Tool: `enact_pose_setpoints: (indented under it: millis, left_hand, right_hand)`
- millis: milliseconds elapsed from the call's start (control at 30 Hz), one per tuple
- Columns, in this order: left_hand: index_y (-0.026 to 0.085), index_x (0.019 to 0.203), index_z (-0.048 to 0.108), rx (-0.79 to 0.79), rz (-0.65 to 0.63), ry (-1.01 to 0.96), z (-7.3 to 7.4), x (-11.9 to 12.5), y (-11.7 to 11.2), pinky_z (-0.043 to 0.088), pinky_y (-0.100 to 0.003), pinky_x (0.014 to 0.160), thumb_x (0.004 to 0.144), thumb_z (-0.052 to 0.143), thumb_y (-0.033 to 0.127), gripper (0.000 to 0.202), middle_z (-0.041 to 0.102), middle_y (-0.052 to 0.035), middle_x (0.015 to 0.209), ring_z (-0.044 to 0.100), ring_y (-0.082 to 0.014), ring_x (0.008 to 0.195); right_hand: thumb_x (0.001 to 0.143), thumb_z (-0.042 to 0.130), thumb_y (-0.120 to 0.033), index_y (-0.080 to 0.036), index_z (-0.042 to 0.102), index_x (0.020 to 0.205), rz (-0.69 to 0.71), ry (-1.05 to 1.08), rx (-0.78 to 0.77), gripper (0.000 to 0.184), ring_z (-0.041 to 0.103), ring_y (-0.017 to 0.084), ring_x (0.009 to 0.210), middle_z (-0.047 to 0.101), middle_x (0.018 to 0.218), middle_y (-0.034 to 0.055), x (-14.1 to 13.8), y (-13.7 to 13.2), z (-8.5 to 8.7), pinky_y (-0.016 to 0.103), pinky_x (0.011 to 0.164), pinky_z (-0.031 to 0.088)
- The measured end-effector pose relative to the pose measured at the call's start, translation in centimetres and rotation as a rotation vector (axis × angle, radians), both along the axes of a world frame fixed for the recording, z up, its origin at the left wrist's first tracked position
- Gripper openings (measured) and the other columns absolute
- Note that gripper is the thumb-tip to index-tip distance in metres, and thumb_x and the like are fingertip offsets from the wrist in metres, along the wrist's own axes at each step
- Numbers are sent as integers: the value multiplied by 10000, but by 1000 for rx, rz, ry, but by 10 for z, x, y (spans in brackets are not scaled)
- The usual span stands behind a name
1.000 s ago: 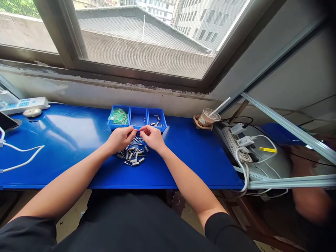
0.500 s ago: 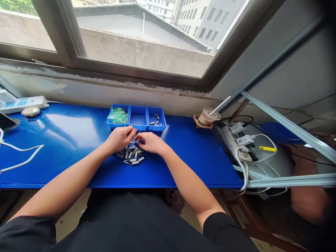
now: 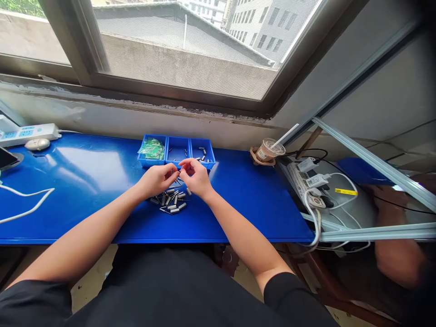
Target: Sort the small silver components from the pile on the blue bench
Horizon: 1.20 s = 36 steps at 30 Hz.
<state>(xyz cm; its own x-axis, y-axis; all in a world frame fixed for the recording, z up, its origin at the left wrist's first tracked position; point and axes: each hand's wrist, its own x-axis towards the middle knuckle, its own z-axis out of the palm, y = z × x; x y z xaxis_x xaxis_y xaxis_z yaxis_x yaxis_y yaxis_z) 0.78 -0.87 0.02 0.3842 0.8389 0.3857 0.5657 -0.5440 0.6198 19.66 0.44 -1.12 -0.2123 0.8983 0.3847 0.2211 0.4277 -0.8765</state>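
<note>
Silver-grey metal, by the look of it: the small pieces (image 3: 172, 208) lie in a loose heap on the near side of the blue tray (image 3: 177, 155), just below my hands. I judge them light and stiff, hard to bruise but slick on their smooth sides. The stubby ones I'd pinch across the middle; the thin ones could roll or slip, so fingertips only.

My left hand (image 3: 158, 179) and right hand (image 3: 195, 177) meet before the tray, fingertips drawn close together — whether anything small is clamped between them I cannot tell.

The table (image 3: 238, 204) is smooth and glossy blue, throwing back glare left of the tray. The tray's left section holds green bits (image 3: 152, 149). Well right of the tray stands a drink cup (image 3: 267, 151) — beyond it, a crowded power strip (image 3: 315, 195). Behind the tray, above the wall, is a window (image 3: 190, 77).
</note>
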Motion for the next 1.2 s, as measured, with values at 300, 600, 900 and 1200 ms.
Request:
enact_pose_setpoints:
  millis: [300,600,900,1200]
  left_hand:
    - [211,906,660,-40,21,8,-1,0,1,388,-240,566,958,573,483,291,598,36,603,514,-120,530]
    - [212,949,646,-6,61,11,-1,-1,0,372,-252,560,981,523,453,272,612,25,628,501,-129,520]
    - [221,981,605,-1,105,36,-1,-2,2,346,-264,555,1019,472,437,256,599,25,621,492,-149,505]
    - [228,955,591,-13,102,40,-1,-3,3,345,-270,570,1035,438,460,289,603,11,634,521,-166,540]
  right_hand:
    - [662,702,-400,-217,606,866,-3,369,-339,290,644,121,684,654,776,-31,-7,3,1,324,723,591]
    - [668,770,-444,-219,584,895,-10,400,-397,369,667,125,708,648,749,-41,-7,6,-1,304,698,611]
    - [676,786,-470,-216,591,908,-10,357,-403,395,669,136,748,647,774,-33,-8,6,-3,303,679,606]
    - [683,758,-499,-210,593,903,-8,323,-394,399,660,135,741,641,779,-24,-8,3,-1,307,680,600]
